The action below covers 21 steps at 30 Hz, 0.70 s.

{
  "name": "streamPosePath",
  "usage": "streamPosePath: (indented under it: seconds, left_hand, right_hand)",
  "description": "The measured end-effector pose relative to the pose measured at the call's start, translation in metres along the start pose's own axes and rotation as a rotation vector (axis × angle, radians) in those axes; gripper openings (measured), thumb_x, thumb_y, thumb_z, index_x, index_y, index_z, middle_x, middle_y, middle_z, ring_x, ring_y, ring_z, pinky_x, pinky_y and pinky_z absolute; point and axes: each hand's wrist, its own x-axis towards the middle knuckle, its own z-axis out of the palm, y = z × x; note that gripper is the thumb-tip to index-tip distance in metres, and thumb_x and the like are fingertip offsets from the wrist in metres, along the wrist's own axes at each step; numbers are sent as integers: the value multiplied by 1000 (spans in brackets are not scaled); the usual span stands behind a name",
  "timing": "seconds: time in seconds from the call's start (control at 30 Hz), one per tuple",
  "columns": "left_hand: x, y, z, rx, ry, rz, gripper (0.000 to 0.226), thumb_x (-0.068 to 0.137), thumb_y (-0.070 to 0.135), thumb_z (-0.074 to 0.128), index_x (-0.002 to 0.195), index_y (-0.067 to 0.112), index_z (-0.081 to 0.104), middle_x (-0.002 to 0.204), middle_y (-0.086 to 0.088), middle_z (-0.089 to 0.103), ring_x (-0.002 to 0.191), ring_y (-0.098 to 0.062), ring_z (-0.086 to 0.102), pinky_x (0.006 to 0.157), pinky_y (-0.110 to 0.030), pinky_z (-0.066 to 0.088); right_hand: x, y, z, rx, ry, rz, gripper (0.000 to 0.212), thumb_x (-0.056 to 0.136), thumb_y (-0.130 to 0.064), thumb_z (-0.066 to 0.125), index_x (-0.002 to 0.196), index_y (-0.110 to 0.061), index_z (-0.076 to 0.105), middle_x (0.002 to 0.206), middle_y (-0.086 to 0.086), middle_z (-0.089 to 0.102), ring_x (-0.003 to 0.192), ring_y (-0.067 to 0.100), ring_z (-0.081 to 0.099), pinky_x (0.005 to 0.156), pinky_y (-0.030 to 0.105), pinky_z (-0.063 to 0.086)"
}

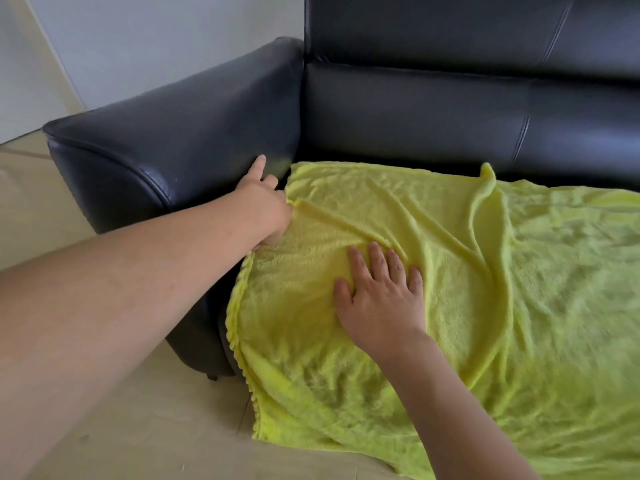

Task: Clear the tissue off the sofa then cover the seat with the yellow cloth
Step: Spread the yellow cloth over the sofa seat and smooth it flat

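— Pale tiled floor (114, 403), grey-white wall (166, 39) behind, black leather sofa (433, 109) filling the upper right.

— And the yellow cloth (519, 306)?

— Spread over the seat, from close against the armrest (173, 133) at the seat's left edge and on past the right border of view. Front part draped over the seat's front edge, hanging toward the floor. Back edge lying just short of the backrest, with a narrow dark strip of seat showing between.

— Flat?

— Not quite. Wrinkled, with long raised folds running diagonally from the left edge toward the middle, and one small peak standing up at the back edge.

— Left hand (266, 209)?

— At the cloth's left edge, beside the armrest. Forefinger straight, tip touching the leather of the armrest's inner face. Other fingers curled, gathering the cloth's edge where a fold begins; how firmly, hard to say, fingertips hidden.

— Right hand (381, 299)?

— Palm down on the cloth, toward the seat's front left corner. Fingers straight and spread, pressing flat on the fabric, gripping nothing.

— Tissue anywhere?

— Cannot tell from this view.
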Motion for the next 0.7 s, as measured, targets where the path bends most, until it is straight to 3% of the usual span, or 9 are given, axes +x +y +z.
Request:
streamPosePath:
  seconds: [0.1, 0.2, 0.27, 0.33, 0.4, 0.47, 0.57, 0.7]
  left_hand:
    - [-6, 0, 1, 41, 37, -29, 100, 82, 39, 70, 157, 24, 5, 158, 1, 21, 146, -31, 11, 111, -63, -15]
    - [-12, -5, 1, 33, 100, -52, 88, 83, 34, 66, 155, 24, 18, 158, -5, 18, 144, -31, 13, 111, -61, -16]
    - [-14, -6, -3, -133, 245, -18, 60, 87, 21, 54, 145, 19, 42, 155, -9, 23, 141, -31, 21, 119, -55, -4]
    - [-12, 1, -8, -501, 417, 17, 48, 90, 17, 45, 138, 9, 47, 150, -13, 32, 137, -31, 31, 119, -44, 18]
    - [-9, 19, -7, -875, 442, 43, 53, 98, 25, 38, 146, 4, 33, 155, -15, 26, 143, -30, 25, 117, -39, 21]
    - [1, 39, 5, -1037, 336, 22, 66, 102, 43, 27, 155, 6, 12, 163, -13, 8, 149, -26, 9, 121, -39, 10]
    - [16, 57, 33, -1076, 236, -41, 75, 97, 61, 15, 157, 19, 0, 164, -4, -6, 151, -21, -5, 122, -39, -1]
    - [26, 52, 39, -1038, 258, -19, 75, 97, 63, 15, 157, 21, -1, 164, -3, -8, 150, -20, -7, 121, -39, -4]
  right_hand:
    - [5, 1, -7, -33, 18, 14, 66, 96, -52, 18, 155, -26, 2, 162, 4, -2, 148, 28, -3, 118, 49, 0]
    - [12, 1, -13, -87, 37, 8, 67, 97, -55, 15, 155, -24, 2, 162, 7, -6, 148, 32, -9, 118, 51, -6]
    - [19, 1, -13, -92, 43, 0, 67, 97, -56, 13, 155, -24, 1, 162, 5, -11, 147, 29, -15, 117, 51, -11]
    - [25, 2, -10, -70, 22, 10, 67, 97, -56, 12, 155, -25, -1, 162, 3, -12, 148, 26, -15, 117, 51, -11]
    - [29, 4, -7, -41, -14, 27, 67, 97, -57, 12, 155, -26, -3, 162, 1, -11, 148, 24, -14, 118, 51, -9]
    - [30, 6, -6, -33, -22, 32, 68, 97, -58, 13, 155, -26, -4, 162, 0, -10, 148, 23, -12, 118, 50, -6]
    - [32, 10, -9, -31, 26, 24, 68, 97, -57, 16, 155, -26, -2, 163, 2, -2, 149, 25, -4, 119, 48, -1]
    - [49, 24, -23, -32, 98, 41, 67, 97, -56, 15, 155, -26, -1, 163, 4, 2, 149, 26, 0, 119, 47, -2]
